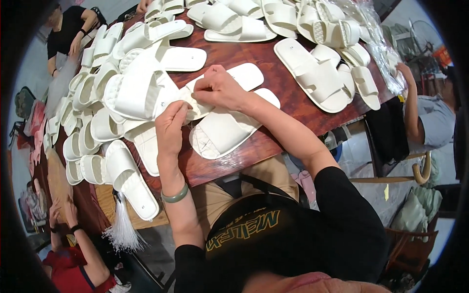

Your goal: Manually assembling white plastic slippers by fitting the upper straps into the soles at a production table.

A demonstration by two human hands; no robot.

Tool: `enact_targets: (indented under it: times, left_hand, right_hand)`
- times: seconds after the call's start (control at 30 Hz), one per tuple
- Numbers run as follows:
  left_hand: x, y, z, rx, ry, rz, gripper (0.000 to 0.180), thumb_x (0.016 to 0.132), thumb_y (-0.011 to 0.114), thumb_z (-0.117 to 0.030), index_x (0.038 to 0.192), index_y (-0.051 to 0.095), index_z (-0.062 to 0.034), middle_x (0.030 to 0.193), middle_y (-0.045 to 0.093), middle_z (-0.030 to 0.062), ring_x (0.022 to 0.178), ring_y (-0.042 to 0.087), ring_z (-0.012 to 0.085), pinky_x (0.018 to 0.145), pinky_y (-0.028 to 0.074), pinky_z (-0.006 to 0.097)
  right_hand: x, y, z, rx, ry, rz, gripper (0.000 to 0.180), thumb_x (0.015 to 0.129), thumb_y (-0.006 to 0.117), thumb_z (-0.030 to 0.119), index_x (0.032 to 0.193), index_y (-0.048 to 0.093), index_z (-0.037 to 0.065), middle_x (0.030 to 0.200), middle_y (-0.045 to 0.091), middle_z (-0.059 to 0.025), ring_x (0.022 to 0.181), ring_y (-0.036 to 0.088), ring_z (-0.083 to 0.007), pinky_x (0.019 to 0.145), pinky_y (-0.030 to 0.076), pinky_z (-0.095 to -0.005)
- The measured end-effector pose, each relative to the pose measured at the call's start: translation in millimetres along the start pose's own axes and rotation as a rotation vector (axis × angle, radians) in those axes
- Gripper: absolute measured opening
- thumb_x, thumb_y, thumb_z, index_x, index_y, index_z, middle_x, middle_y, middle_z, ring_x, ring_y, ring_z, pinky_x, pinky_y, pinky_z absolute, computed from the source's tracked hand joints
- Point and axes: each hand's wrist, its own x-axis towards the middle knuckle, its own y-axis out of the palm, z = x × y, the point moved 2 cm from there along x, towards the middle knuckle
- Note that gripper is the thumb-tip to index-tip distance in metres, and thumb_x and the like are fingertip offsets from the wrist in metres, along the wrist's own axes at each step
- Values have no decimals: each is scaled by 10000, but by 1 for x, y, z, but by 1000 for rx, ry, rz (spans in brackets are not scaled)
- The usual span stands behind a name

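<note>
A white open-toed slipper (245, 75) lies under my hands near the table's front edge. My left hand (172, 119) pinches at the slipper's near end with thumb and forefinger. Just above it, my right hand (220, 90) is closed with its fingers curled over the slipper; whatever they pinch is too small to make out. Directly below my right wrist lies another white slipper (227, 129), with fine dark lines across its strap. A wide-strapped slipper (139, 90) sits beside my left hand, on top of other slippers.
White slippers (102, 75) crowd the table's left side and more (239, 19) cover its far side. A slipper pair (317, 78) lies right on the red-brown table (264, 51). White threads (122, 224) hang off the front left edge. Other people work left and right; clear plastic (378, 44) lies far right.
</note>
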Motion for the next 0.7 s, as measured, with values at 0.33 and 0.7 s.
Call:
enact_targets:
  times: [0.33,0.7]
  left_hand:
    - [-3,5,-11,68,-16,31,185,900,521,-131,901,611,31,742,531,-16,631,411,58,568,329,200]
    - [-7,-3,-8,159,73,-43,172,859,526,-114,916,628,12,783,578,6,706,488,81,637,409,228]
  right_hand:
    - [-3,-4,4,61,-86,17,148,761,626,197,694,636,66,585,506,-28,657,471,-158,878,307,-320]
    - [4,14,4,3,-102,137,157,752,636,178,666,608,49,628,530,-53,710,479,-189,817,339,-341]
